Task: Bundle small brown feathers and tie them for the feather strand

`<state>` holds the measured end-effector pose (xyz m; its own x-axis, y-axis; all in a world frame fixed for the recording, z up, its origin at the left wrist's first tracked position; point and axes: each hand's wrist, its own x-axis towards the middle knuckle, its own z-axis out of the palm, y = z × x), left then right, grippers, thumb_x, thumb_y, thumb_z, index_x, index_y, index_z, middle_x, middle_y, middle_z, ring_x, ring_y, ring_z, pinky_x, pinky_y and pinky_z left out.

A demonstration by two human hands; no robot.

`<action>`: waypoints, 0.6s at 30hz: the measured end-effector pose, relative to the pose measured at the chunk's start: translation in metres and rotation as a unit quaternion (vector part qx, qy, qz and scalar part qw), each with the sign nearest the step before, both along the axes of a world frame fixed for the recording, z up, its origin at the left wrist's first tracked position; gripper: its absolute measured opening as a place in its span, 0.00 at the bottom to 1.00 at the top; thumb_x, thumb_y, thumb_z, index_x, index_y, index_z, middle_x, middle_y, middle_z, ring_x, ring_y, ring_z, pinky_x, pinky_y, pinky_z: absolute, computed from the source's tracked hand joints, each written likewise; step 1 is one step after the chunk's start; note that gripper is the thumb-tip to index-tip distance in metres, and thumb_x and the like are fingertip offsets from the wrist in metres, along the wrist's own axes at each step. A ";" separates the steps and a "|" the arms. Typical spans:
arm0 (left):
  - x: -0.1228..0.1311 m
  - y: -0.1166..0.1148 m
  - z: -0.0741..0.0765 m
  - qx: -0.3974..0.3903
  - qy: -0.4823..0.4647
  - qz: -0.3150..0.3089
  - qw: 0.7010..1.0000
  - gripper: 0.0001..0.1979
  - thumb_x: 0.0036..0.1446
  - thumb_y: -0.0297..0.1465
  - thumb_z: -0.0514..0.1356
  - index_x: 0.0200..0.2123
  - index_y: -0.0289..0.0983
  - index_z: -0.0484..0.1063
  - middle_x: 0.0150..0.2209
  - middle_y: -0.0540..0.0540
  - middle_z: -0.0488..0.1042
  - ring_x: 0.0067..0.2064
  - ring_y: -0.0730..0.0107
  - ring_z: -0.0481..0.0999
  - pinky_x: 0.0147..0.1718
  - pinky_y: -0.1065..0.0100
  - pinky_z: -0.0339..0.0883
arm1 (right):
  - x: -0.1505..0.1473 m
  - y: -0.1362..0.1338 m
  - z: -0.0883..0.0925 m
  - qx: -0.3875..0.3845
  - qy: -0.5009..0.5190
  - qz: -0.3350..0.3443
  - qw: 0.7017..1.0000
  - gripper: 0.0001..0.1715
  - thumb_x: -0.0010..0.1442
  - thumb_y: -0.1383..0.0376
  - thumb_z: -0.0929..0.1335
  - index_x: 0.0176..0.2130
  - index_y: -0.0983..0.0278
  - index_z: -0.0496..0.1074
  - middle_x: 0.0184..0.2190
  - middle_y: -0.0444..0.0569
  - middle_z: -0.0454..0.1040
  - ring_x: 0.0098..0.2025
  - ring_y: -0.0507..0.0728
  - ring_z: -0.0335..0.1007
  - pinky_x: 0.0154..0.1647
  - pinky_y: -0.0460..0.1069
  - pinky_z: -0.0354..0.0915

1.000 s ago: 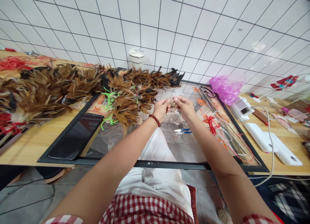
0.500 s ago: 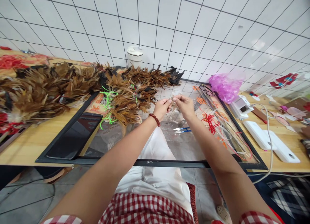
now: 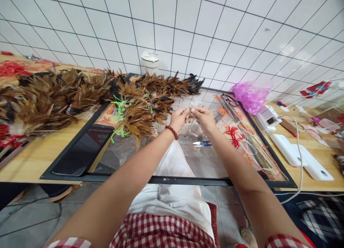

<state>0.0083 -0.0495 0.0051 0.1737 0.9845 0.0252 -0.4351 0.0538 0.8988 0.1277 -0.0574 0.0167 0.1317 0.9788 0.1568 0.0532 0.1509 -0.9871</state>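
Note:
My left hand (image 3: 180, 119), with a red bead bracelet at its wrist, is pinched closed above the glass panel. Close beside it, fingertips almost touching, my right hand (image 3: 203, 117) is pinched closed too. Something small and pale shows between the fingertips, too small to make out. Below the hands, small snips with blue handles (image 3: 205, 144) lie on the glass. Brown feather bundles (image 3: 139, 121) with bright green ties (image 3: 120, 113) lie to the left of my left hand. Red string (image 3: 234, 135) lies right of my right forearm.
A black phone (image 3: 84, 149) rests on the panel's left frame. A big feather pile (image 3: 53, 97) covers the table further left. A lidded white cup (image 3: 149, 62) stands by the wall. At right are glasses (image 3: 230, 100), a purple bag (image 3: 252, 96), white devices (image 3: 302, 156) and a cable.
The fingers of my right hand have shifted slightly, its fingertips a little lower and more to the left. My left hand has moved very little. Nothing else has visibly moved.

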 end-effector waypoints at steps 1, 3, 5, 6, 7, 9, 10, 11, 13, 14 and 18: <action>0.000 0.000 -0.001 0.010 0.006 0.000 1.000 0.15 0.54 0.33 0.62 0.20 0.34 0.64 0.17 0.54 0.61 0.17 0.83 0.57 0.16 0.76 0.49 | 0.000 0.000 0.000 0.006 0.004 0.002 1.000 0.21 0.41 0.52 0.74 0.33 0.64 0.77 0.27 0.45 0.75 0.25 0.50 0.65 0.26 0.46 0.62; 0.001 0.000 -0.003 0.025 0.014 -0.001 1.000 0.15 0.55 0.33 0.62 0.20 0.34 0.64 0.17 0.54 0.61 0.17 0.83 0.57 0.17 0.76 0.50 | -0.001 -0.001 0.002 0.008 0.006 0.010 1.000 0.20 0.41 0.53 0.74 0.32 0.64 0.78 0.27 0.46 0.76 0.26 0.51 0.67 0.26 0.47 0.63; 0.000 0.000 -0.003 0.026 0.019 -0.006 0.999 0.15 0.55 0.32 0.62 0.20 0.33 0.65 0.17 0.54 0.62 0.17 0.83 0.58 0.17 0.76 0.50 | 0.000 -0.001 0.003 0.003 -0.002 0.008 1.000 0.20 0.41 0.53 0.74 0.32 0.64 0.78 0.27 0.46 0.76 0.27 0.52 0.68 0.27 0.47 0.64; 0.000 0.000 -0.002 0.024 0.021 -0.012 0.999 0.14 0.54 0.32 0.62 0.20 0.33 0.66 0.17 0.54 0.62 0.17 0.83 0.58 0.17 0.76 0.50 | 0.000 -0.001 0.003 0.001 -0.008 0.004 1.000 0.20 0.41 0.53 0.74 0.32 0.64 0.78 0.27 0.46 0.76 0.28 0.52 0.68 0.27 0.47 0.64; -0.001 -0.001 -0.001 0.021 0.023 -0.019 0.999 0.13 0.54 0.32 0.62 0.20 0.33 0.66 0.16 0.54 0.62 0.17 0.83 0.58 0.16 0.76 0.49 | 0.001 -0.001 0.004 0.002 -0.013 -0.001 1.000 0.21 0.41 0.53 0.74 0.32 0.64 0.78 0.27 0.46 0.77 0.29 0.53 0.69 0.28 0.48 0.65; -0.002 -0.001 0.000 0.021 0.028 -0.032 0.999 0.12 0.54 0.31 0.62 0.21 0.33 0.68 0.16 0.54 0.61 0.16 0.83 0.57 0.16 0.76 0.49 | 0.003 -0.001 0.005 0.010 -0.018 -0.005 1.000 0.20 0.40 0.54 0.74 0.32 0.63 0.78 0.28 0.46 0.77 0.30 0.53 0.70 0.30 0.48 0.65; -0.002 -0.001 0.000 0.024 0.029 -0.038 0.999 0.12 0.55 0.31 0.62 0.22 0.33 0.68 0.16 0.53 0.61 0.16 0.83 0.57 0.16 0.75 0.49 | 0.004 -0.001 0.005 0.013 -0.018 0.001 1.000 0.20 0.41 0.54 0.75 0.33 0.63 0.78 0.28 0.45 0.77 0.31 0.52 0.69 0.31 0.48 0.66; -0.003 -0.002 0.001 0.028 0.029 -0.043 0.998 0.12 0.55 0.31 0.62 0.21 0.33 0.68 0.15 0.53 0.61 0.16 0.82 0.57 0.16 0.75 0.49 | 0.006 0.000 0.005 0.015 -0.017 0.012 1.000 0.20 0.41 0.55 0.75 0.34 0.62 0.78 0.28 0.45 0.76 0.31 0.52 0.69 0.32 0.47 0.65; -0.003 -0.002 0.001 0.037 0.030 -0.056 0.997 0.13 0.55 0.31 0.62 0.20 0.33 0.67 0.15 0.53 0.61 0.16 0.82 0.57 0.16 0.75 0.48 | 0.011 0.000 0.005 0.015 -0.017 0.051 0.998 0.21 0.43 0.55 0.74 0.37 0.61 0.78 0.28 0.43 0.76 0.29 0.50 0.67 0.32 0.47 0.65; -0.003 -0.002 0.001 0.040 0.031 -0.064 0.997 0.14 0.55 0.31 0.62 0.20 0.33 0.67 0.15 0.53 0.62 0.16 0.82 0.57 0.16 0.75 0.49 | 0.013 0.000 0.005 0.014 -0.020 0.074 0.997 0.22 0.44 0.55 0.74 0.39 0.61 0.77 0.28 0.43 0.75 0.28 0.49 0.66 0.31 0.46 0.64; -0.004 -0.003 0.001 0.044 0.042 -0.093 0.994 0.14 0.54 0.31 0.62 0.20 0.33 0.65 0.16 0.53 0.62 0.16 0.83 0.58 0.16 0.76 0.49 | 0.020 0.001 0.004 0.012 -0.028 0.132 0.991 0.19 0.47 0.53 0.73 0.36 0.62 0.76 0.26 0.42 0.72 0.25 0.47 0.62 0.27 0.44 0.60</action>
<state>0.0045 -0.0527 0.0064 0.3571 0.9300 0.0870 -0.3479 0.0460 0.9364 0.1475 -0.0566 0.0209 -0.1372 0.9742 0.1793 0.0635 0.1893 -0.9799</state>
